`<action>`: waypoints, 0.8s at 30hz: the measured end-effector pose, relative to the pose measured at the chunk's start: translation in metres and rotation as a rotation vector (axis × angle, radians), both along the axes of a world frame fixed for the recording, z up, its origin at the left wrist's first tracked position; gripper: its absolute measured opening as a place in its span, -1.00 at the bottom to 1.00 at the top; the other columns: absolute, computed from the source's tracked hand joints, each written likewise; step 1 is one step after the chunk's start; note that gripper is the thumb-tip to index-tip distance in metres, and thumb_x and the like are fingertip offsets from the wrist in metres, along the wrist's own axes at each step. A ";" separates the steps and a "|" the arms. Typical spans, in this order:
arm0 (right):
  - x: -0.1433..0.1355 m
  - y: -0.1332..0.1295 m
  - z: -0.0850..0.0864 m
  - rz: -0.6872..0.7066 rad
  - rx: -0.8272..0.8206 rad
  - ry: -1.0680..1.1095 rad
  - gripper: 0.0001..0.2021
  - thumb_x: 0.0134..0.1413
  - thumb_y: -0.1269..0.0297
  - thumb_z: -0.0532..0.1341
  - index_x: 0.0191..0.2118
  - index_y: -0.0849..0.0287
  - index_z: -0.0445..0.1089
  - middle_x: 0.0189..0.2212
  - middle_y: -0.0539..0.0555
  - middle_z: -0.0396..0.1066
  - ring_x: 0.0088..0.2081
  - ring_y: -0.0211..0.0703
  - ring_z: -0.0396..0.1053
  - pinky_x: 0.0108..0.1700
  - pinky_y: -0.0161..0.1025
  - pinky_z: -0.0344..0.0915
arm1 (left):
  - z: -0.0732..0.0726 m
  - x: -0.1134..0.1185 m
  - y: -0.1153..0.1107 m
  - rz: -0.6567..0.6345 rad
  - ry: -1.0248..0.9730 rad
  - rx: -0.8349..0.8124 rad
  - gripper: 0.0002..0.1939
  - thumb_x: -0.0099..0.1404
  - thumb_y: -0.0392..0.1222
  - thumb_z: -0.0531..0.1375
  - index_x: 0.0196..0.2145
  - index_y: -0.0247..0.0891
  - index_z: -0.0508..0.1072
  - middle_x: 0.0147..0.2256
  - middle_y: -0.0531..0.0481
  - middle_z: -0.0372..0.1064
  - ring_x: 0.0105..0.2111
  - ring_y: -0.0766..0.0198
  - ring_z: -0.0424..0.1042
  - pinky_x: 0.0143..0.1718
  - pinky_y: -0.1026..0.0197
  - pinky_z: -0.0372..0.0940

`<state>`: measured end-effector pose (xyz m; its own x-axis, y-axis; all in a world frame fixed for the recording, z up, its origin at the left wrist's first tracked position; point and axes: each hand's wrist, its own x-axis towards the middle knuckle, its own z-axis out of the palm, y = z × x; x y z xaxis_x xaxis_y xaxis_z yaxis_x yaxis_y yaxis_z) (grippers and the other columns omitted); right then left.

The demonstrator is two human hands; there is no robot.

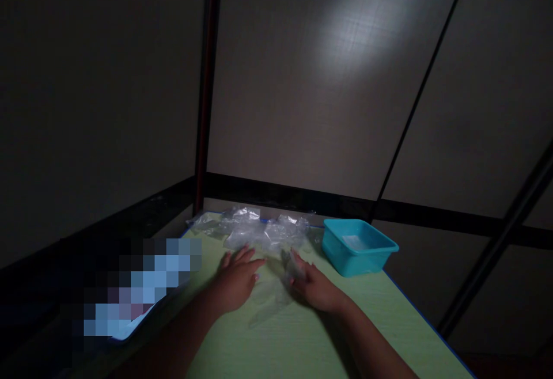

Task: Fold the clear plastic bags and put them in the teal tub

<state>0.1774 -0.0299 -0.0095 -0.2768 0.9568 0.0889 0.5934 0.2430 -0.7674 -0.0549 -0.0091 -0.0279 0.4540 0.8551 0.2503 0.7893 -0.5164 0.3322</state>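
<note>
hands over table | plastic bag at right fingers | basin beside

Plastic bags lie in a heap along the far edge of the table, ahead of my hands, with a rectangular plastic tub standing upright just to the heap's right, near the table's far right corner. My left hand and right hand are apart in front of the heap, a loose plastic bag between them, at my right fingers. A partly obscured object sits at the table's left side. Wall panels rise behind the table, and another panel stands to the left.
</note>
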 end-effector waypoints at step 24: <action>-0.026 -0.015 -0.003 0.082 0.208 -0.691 -0.21 -0.08 0.39 -0.01 0.23 0.03 -0.50 0.25 0.06 -0.48 0.24 -0.09 -0.49 0.10 0.21 -0.57 | 0.005 0.000 -0.007 -0.084 0.132 -0.183 -0.38 0.16 -0.07 0.10 0.14 0.20 -0.03 0.24 -0.05 -0.29 0.21 0.00 -0.47 0.05 -0.32 -0.35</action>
